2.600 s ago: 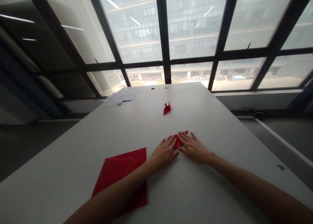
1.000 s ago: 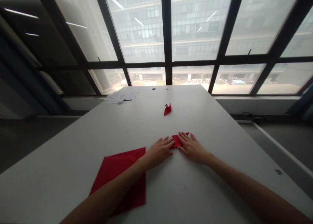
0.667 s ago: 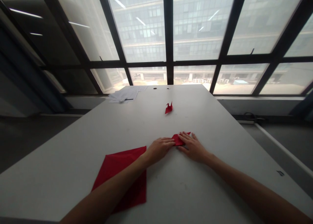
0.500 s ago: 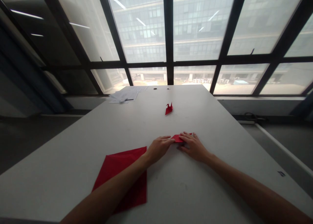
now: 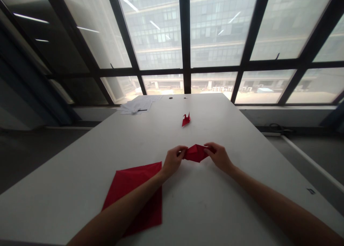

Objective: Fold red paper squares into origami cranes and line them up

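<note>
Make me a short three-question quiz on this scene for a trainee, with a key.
1. What do the left hand and right hand hold between them?
2. True or false: the small red folded-paper crane stands beyond both hands.
3. Fill in: the loose white paper sheets lie toward the far ____ corner of the white flat-topped table.

Key: 1. A folded red paper piece. 2. True. 3. Left.

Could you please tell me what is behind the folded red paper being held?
Beyond the folded red paper, held by the left hand and right hand, a red paper crane sits on the white table, with windows farther back. What the paper covers cannot be seen.
</note>
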`<state>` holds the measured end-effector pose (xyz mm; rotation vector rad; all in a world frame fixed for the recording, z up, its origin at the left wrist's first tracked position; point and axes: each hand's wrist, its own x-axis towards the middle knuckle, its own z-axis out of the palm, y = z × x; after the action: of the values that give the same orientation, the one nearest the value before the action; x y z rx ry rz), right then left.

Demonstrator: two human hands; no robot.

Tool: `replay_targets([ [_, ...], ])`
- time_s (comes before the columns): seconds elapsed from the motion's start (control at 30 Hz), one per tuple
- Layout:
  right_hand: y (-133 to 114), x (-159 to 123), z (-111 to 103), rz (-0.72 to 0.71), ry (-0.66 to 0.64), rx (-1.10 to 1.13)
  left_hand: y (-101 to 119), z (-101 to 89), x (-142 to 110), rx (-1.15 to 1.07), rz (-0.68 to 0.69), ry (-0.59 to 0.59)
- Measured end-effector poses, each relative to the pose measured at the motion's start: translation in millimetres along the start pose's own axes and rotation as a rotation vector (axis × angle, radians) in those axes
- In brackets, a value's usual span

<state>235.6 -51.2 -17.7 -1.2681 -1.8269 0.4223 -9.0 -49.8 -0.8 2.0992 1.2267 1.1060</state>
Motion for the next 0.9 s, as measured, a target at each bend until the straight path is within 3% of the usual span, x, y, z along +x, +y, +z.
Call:
replay_targets([
  [0.17, 1.1, 1.7, 2.3, -0.014, -0.087, -0.134, 4.8, -0.5, -3.8, 0.184, 0.156, -0.109],
  [0.27, -0.7, 2.0, 2.3, -0.024, -0.084, -0.226, 11.5, 0.1, -9.4, 0.375, 0.278, -0.364],
  [0.37, -3.4, 1.4, 0.6, -0.008, -0.036, -0.286, 11.5, 1.5, -14.0, 0.467, 0.275, -0.556],
  [0.5, -10.4, -5.1, 3.1, -0.046, -0.049, -0.308, 4.8, 3.7, -15.5, 0.499, 0.279, -0.558],
  [0.7, -12.7, -22.0, 20.6, -0.119, -0.436, -0.484, 0.4, 5.8, -16.1, 0.534, 0.289, -0.554],
  [0.77, -8.5, -23.6, 21.1, -0.078, -0.444, -0.523, -1.5, 5.9, -16.7, 0.544, 0.295, -0.545],
  [0.9, -1.8, -21.8, 13.4, 0.119, -0.306, -0.636, -3.0, 5.5, -16.8, 0.552, 0.305, -0.548],
])
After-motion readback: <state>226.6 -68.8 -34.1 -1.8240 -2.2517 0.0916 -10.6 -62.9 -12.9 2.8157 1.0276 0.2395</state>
